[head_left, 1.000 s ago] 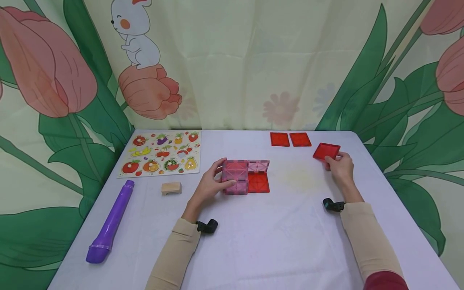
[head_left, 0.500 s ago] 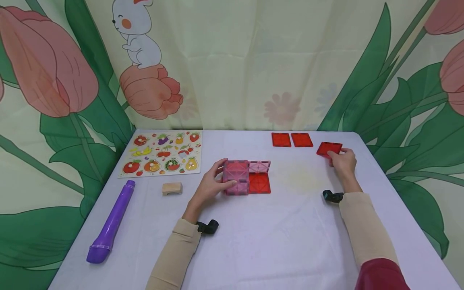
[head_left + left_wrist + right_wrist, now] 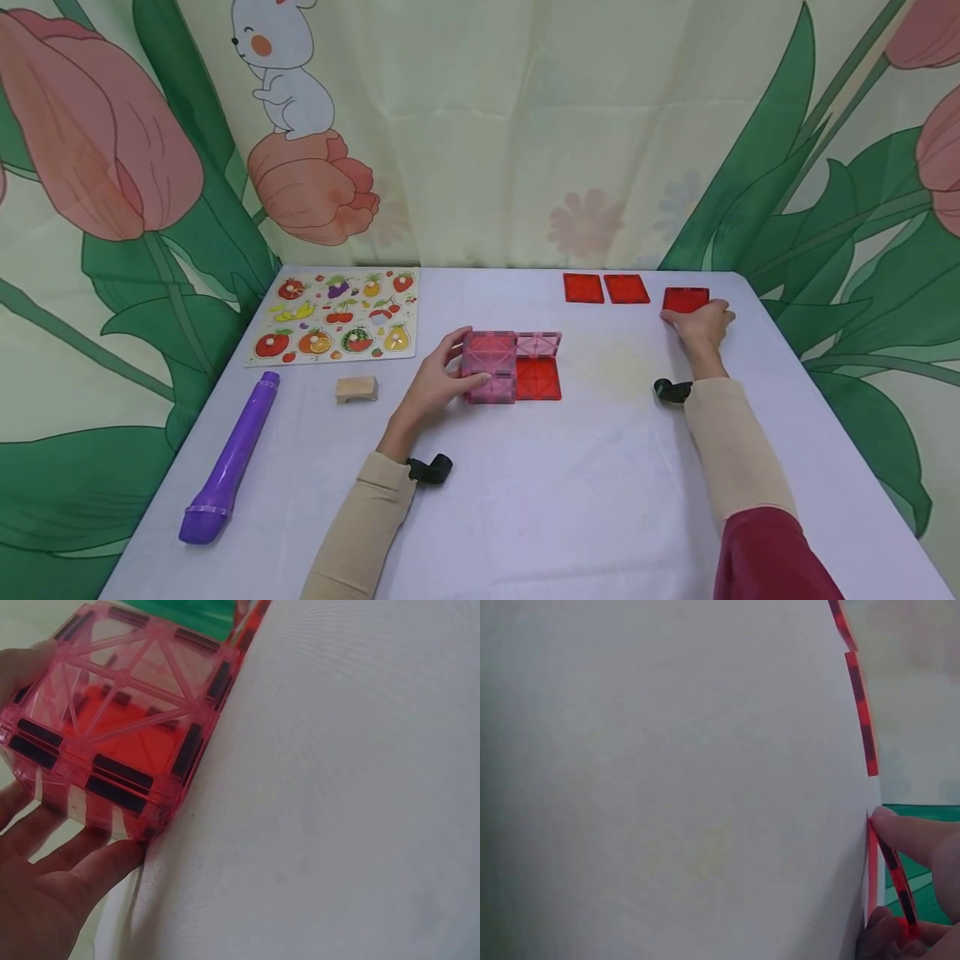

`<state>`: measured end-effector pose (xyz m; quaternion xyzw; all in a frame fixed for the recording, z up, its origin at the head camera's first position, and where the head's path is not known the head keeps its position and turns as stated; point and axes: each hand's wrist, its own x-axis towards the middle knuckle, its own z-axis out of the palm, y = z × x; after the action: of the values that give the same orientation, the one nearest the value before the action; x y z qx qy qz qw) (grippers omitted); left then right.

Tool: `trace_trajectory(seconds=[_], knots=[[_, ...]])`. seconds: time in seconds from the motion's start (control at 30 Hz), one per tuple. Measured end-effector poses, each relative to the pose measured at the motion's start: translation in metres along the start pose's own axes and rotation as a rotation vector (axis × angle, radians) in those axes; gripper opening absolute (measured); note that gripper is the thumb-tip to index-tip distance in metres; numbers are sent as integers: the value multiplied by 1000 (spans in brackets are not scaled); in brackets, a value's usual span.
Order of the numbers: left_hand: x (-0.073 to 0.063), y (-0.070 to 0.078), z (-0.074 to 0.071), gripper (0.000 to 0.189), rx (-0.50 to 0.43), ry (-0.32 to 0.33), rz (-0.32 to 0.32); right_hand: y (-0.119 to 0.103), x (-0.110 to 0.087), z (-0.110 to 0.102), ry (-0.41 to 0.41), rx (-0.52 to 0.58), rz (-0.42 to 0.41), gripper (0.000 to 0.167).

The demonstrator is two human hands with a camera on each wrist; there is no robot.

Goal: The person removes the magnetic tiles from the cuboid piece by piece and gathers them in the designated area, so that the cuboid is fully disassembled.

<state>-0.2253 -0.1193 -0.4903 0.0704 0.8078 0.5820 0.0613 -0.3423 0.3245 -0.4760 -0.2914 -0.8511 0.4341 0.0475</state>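
In the head view, with twelve o'clock at the worktop's [image 3: 570,500] far edge, the relation that counts is between the held red magnetic tile [image 3: 686,298] and the loose pair of flat red tiles [image 3: 627,289]: the pair lies toward nine o'clock from it, near but apart from it, in a row running roughly nine to three. The right hand [image 3: 701,323] is the nearer of the two, close by the far edge; its grip is narrow, pinching the square tile between thumb and fingers, with the tile on the twelve-o'clock side of the hand. The right wrist view shows that tile tilted over the cloth, one edge low and the other raised; whether the low edge touches cannot be told. From this grip, the pink magnetic-tile box [image 3: 491,354] lies well apart, between eight and nine o'clock. There the left hand [image 3: 433,385], at the box's eight-o'clock side, has a wider grip, the box held between thumb and fingers. At the box's three-o'clock side lie a flat red panel [image 3: 538,381] and, just behind it, a raised narrow pink panel [image 3: 538,344].
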Motion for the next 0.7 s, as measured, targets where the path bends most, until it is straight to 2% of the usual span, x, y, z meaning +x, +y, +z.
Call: trace_trajectory(seconds=[0.4,0.7], knots=[[-1,3,-2,90,-4,-7,5,-6,7,5,-11,-84,-21,85],[0,2,-1,90,-5,-12,9,-7,12,7,-9,-158,-65,89]])
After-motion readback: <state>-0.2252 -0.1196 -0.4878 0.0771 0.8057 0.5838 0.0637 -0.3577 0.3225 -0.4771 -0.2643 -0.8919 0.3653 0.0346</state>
